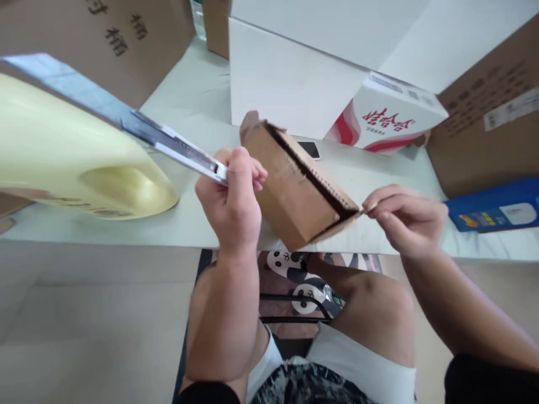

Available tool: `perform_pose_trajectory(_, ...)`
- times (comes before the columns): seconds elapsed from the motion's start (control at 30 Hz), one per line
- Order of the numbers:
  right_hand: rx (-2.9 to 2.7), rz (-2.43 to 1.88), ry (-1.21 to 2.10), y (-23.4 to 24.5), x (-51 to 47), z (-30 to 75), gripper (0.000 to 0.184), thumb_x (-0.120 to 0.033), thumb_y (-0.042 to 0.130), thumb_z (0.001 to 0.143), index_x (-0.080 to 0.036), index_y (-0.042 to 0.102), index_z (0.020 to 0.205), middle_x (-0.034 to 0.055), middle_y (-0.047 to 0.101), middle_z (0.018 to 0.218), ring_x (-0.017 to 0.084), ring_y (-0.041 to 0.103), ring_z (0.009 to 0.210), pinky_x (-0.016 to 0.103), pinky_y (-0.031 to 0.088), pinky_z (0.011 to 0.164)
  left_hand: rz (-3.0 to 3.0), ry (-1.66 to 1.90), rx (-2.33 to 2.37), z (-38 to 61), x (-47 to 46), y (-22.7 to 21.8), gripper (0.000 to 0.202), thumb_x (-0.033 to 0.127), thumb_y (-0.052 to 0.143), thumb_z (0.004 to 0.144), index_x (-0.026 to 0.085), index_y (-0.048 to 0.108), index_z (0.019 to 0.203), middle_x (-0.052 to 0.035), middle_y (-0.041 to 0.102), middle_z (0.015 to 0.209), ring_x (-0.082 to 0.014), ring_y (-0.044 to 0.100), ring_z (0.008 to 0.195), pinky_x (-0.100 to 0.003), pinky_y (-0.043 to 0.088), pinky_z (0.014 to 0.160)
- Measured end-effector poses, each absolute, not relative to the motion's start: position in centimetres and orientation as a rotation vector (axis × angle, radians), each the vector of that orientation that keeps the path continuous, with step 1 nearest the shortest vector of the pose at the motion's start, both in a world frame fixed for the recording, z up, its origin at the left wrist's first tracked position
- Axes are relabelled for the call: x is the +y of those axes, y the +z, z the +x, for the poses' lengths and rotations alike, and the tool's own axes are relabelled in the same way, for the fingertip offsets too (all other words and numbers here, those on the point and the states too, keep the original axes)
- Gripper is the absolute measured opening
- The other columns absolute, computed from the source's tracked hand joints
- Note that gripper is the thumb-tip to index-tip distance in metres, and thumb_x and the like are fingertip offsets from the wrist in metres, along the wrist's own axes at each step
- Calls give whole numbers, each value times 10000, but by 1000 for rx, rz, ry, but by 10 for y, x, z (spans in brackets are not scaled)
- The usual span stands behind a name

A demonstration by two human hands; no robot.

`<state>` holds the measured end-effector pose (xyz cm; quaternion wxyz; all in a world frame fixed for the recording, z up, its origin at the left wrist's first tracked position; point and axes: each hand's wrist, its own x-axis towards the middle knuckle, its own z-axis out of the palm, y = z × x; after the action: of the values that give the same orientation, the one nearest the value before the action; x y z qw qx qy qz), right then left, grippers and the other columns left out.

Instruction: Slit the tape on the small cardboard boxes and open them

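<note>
Pale table [379,174], cardboard box [290,193] tilted at front edge; right hand [406,216] pinches its flap corner, likely steadying it; left hand [233,210] fisted round cutter [181,151], angled away, probably for safety.

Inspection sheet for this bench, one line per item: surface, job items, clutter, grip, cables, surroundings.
Surface: pale tabletop, items standing on it.
Job items: small cardboard box, tilted in view, dark gap along one long edge; utility knife, blurred, blade state unclear.
Clutter: yellow rounded object, large white box, red-and-white carton, dark flat object partly hidden by the cardboard box, blue pack, brown cartons at left and right.
Grip: left hand closed around the utility knife; right hand pinches the cardboard box's near right corner.
Cables: nothing seen.
Surroundings: light floor, panda-print surface below the table edge.
</note>
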<state>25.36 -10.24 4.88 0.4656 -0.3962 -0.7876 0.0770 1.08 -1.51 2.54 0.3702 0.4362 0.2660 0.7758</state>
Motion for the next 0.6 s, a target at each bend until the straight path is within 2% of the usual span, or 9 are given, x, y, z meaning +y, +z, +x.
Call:
perform_pose_trajectory(0.03,-1998,-947,190,51,-111,257,56,-166,714,910,-219,725,897,27,750,841,146,698,717,279,581,628,1251,1943,715,13,-9,21,322,229,604,993,226,709,689,3,693,707,-128,631,639,-294,518,626)
perform_pose_trajectory(0.07,-2058,-927,188,52,-117,259,30,-219,727,911,-220,709,934,31,739,854,160,694,755,301,592,668,1391,1900,754,14,-3,16,269,275,627,996,234,766,769,-23,753,865,-172,719,874,-346,585,834)
perform_pose_trajectory(0.13,-2171,-909,186,52,-122,261,181,-376,730,932,-226,705,1031,55,727,952,203,702,907,372,612,816,1602,1803,914,15,9,5,177,360,728,941,241,798,831,-48,744,1171,-270,661,1252,-492,494,1175)
perform_pose_trajectory(0.2,-2269,-905,209,49,-124,261,314,-523,693,959,-236,723,1084,85,708,1096,242,686,1086,431,593,964,1698,1717,1071,12,19,-6,202,432,811,880,237,786,836,-43,648,1411,-340,508,1457,-584,319,1329)
perform_pose_trajectory(0.27,-2328,-915,243,45,-124,261,354,-570,669,974,-241,743,1080,103,684,1211,269,646,1228,457,559,1066,1725,1647,1150,8,23,-14,269,467,818,865,210,764,810,-60,528,1569,-395,377,1551,-633,217,1369)
perform_pose_trajectory(0.37,-2307,-977,239,37,-126,265,285,-496,694,970,-233,753,1065,120,672,1301,304,597,1331,493,537,1130,1738,1525,1163,4,24,-19,298,473,765,874,198,728,764,-76,503,1568,-400,400,1524,-627,297,1347)
perform_pose_trajectory(0.47,-2228,-1021,225,30,-129,270,200,-399,719,951,-218,745,1031,130,673,1312,309,593,1331,499,550,1133,1794,1430,1126,4,24,-19,358,563,716,856,228,780,964,-65,477,1550,-364,484,1465,-567,362,1332)
perform_pose_trajectory(0.53,-2199,-1006,239,29,-130,271,166,-370,716,952,-216,741,1008,129,678,1306,303,599,1322,493,553,1132,1847,1390,1115,7,26,-18,507,651,698,829,233,780,1103,-76,405,1595,-388,432,1509,-575,304,1358)
perform_pose_trajectory(0.6,-2184,-997,258,30,-132,271,157,-365,700,961,-218,748,990,127,685,1306,302,605,1319,493,554,1131,1891,1353,1135,9,27,-16,527,691,689,813,230,777,1054,-86,367,1604,-417,322,1568,-585,262,1368)
